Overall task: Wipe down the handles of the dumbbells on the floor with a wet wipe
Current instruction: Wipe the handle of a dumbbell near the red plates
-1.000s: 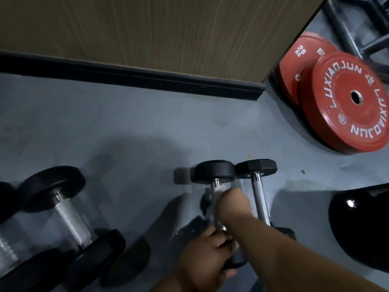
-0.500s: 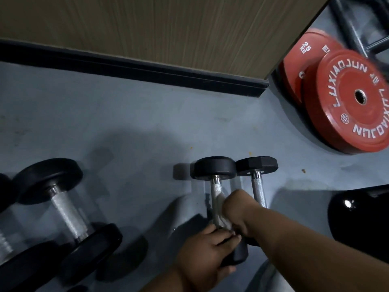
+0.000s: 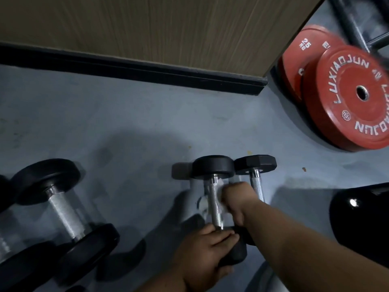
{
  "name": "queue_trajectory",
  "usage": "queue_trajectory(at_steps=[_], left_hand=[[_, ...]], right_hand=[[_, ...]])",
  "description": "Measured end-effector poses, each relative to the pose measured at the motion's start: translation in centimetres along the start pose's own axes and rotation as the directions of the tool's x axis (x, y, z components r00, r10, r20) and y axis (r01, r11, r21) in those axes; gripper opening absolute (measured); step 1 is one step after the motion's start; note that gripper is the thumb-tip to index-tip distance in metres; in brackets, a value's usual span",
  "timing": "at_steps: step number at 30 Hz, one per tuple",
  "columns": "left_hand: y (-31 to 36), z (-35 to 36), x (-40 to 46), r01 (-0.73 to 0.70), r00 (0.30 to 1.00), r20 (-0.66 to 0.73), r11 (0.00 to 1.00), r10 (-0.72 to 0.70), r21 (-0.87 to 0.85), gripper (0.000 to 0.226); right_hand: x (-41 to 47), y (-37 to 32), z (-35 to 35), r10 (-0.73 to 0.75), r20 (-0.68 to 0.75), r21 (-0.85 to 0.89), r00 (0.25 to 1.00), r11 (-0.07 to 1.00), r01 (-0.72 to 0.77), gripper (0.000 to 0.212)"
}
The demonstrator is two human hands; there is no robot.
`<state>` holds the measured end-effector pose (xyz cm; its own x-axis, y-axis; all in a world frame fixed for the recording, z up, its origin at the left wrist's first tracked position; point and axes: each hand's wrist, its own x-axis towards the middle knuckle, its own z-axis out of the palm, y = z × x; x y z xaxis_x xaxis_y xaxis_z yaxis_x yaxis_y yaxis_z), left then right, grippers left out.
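The right hand (image 3: pixel 236 199) grips a white wet wipe (image 3: pixel 221 193) against the steel handle (image 3: pixel 215 204) of the round-headed dumbbell (image 3: pixel 213 167) on the floor (image 3: pixel 126 123). The left hand (image 3: pixel 207 249) holds that dumbbell's near head. A hex dumbbell (image 3: pixel 255 163) lies just beside it; red plates (image 3: pixel 345 106) stand well apart.

A gym floor. Grey rubber flooring (image 3: pixel 130 123) runs to a wood-grain wall panel (image 3: pixel 147 28) at 12 o'clock. Red 25 kg LUXIAOJUN bumper plates (image 3: pixel 345 102) lean at 2 o'clock, black round-head dumbbells (image 3: pixel 61 207) lie at 8 o'clock, and a glossy black kettlebell (image 3: pixel 362 216) sits at 4 o'clock.
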<state>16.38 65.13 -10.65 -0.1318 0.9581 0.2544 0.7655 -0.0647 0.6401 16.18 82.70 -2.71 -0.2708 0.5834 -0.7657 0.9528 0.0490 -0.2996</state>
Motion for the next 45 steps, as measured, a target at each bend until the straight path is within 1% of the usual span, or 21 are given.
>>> queue_trajectory(at_steps=[2, 3, 5, 9, 11, 12, 13, 14, 15, 17, 18, 21, 25, 27, 30, 32, 35, 37, 39, 42, 45], left_hand=[[0.1, -0.3, 0.2, -0.005, 1.0, 0.027, 1.0, 0.005, 0.019, 0.073], [0.1, -0.4, 0.1, -0.008, 0.999, 0.031, 0.999, 0.007, 0.042, 0.073], [0.0, -0.5, -0.1, -0.008, 1.0, 0.016, 0.995, 0.006, 0.096, 0.071], [-0.1, -0.3, -0.2, 0.015, 1.0, -0.003, 0.999, -0.015, 0.044, 0.069], [-0.1, -0.3, 0.0, 0.008, 1.0, -0.006, 0.999, -0.008, 0.042, 0.07], [0.0, -0.5, 0.1, 0.007, 1.0, -0.009, 0.999, -0.006, 0.042, 0.071], [0.1, -0.8, 0.2, 0.004, 1.0, -0.017, 0.999, -0.003, 0.042, 0.071], [0.2, -0.9, 0.2, 0.0, 1.0, -0.022, 0.999, 0.001, 0.043, 0.071], [0.2, -1.0, 0.1, -0.001, 1.0, -0.02, 0.999, 0.002, 0.048, 0.072], [0.2, -1.1, 0.0, 0.006, 1.0, -0.006, 0.998, -0.005, 0.06, 0.072], [0.2, -1.1, -0.1, 0.009, 1.0, 0.001, 0.998, -0.009, 0.064, 0.073], [-0.1, -1.0, -0.2, 0.009, 1.0, 0.016, 0.998, -0.01, 0.064, 0.071], [-0.2, -1.4, -0.3, 0.005, 0.999, 0.046, 0.996, -0.009, 0.085, 0.074], [0.0, -1.8, -0.2, 0.011, 0.998, 0.057, 0.995, -0.017, 0.1, 0.075], [0.1, -1.9, -0.2, 0.032, 0.996, 0.077, 0.996, -0.038, 0.083, 0.074], [-0.2, -2.0, -0.3, 0.036, 0.996, 0.078, 0.997, -0.042, 0.075, 0.073], [-0.4, -2.5, -0.5, 0.029, 0.994, 0.102, 0.999, -0.032, 0.033, 0.069], [-0.3, -2.9, -0.7, 0.049, 0.989, 0.138, 0.997, -0.056, 0.059, 0.068], [-0.2, -3.1, -0.9, 0.08, 0.985, 0.149, 0.994, -0.09, 0.07, 0.069], [-0.3, -3.3, -1.2, 0.137, 0.976, 0.167, 0.99, -0.141, 0.036, 0.069], [-0.7, -3.8, -1.4, 0.153, 0.971, 0.185, 0.988, -0.152, 0.011, 0.068]], right_hand=[[-1.1, -2.2, -0.4, -0.106, -0.047, -0.133, 0.993, 0.986, 0.099, 0.018], [-1.2, -2.1, -0.2, -0.097, -0.058, -0.177, 0.994, 0.98, 0.086, 0.019], [-0.4, -0.7, 0.6, -0.092, -0.08, -0.034, 0.993, 0.995, 0.09, 0.024], [0.2, 1.4, -0.3, -0.049, -0.003, 0.022, 0.999, 0.999, 0.049, 0.026], [0.4, 2.1, -1.5, -0.164, -0.039, -0.028, 0.986, 0.986, 0.163, 0.024], [0.3, 2.2, -2.0, -0.294, -0.096, -0.094, 0.951, 0.954, 0.286, 0.025], [0.3, 2.2, -2.5, -0.471, -0.151, -0.196, 0.869, 0.876, 0.441, 0.028], [0.3, 2.2, -2.8, -0.658, -0.16, -0.318, 0.736, 0.74, 0.592, 0.031], [0.7, 2.6, -2.8, -0.797, -0.091, -0.411, 0.597, 0.576, 0.707, 0.034], [2.2, 4.1, -2.5, -0.925, 0.103, -0.472, 0.364, 0.277, 0.837, 0.041], [2.9, 4.8, -2.3, -0.941, 0.164, -0.484, 0.296, 0.184, 0.855, 0.041], [3.7, 6.8, -1.3, -0.941, 0.274, -0.482, 0.197, 0.043, 0.875, 0.039], [3.8, 7.3, -0.8, -0.849, 0.527, -0.374, 0.031, -0.199, 0.906, 0.025], [4.9, 6.4, -1.6, -0.858, 0.51, -0.376, 0.069, -0.15, 0.915, 0.036], [5.9, 5.2, -1.9, -0.916, 0.362, -0.403, 0.171, 0.012, 0.915, 0.06], [5.3, 5.8, -1.0, -0.913, 0.371, -0.393, 0.169, 0.01, 0.919, 0.055], [4.0, 7.8, -0.2, -0.853, 0.516, -0.309, 0.073, -0.107, 0.945, 0.033], [4.5, 7.2, -1.0, -0.813, 0.582, -0.258, 0.032, -0.148, 0.955, 0.032], [5.7, 5.8, -1.6, -0.83, 0.556, -0.266, 0.048, -0.123, 0.956, 0.042], [6.6, 4.3, -1.3, -0.899, 0.417, -0.341, 0.137, -0.015, 0.94, 0.069], [5.5, 5.5, 0.0, -0.903, 0.406, -0.343, 0.141, -0.008, 0.939, 0.06]])
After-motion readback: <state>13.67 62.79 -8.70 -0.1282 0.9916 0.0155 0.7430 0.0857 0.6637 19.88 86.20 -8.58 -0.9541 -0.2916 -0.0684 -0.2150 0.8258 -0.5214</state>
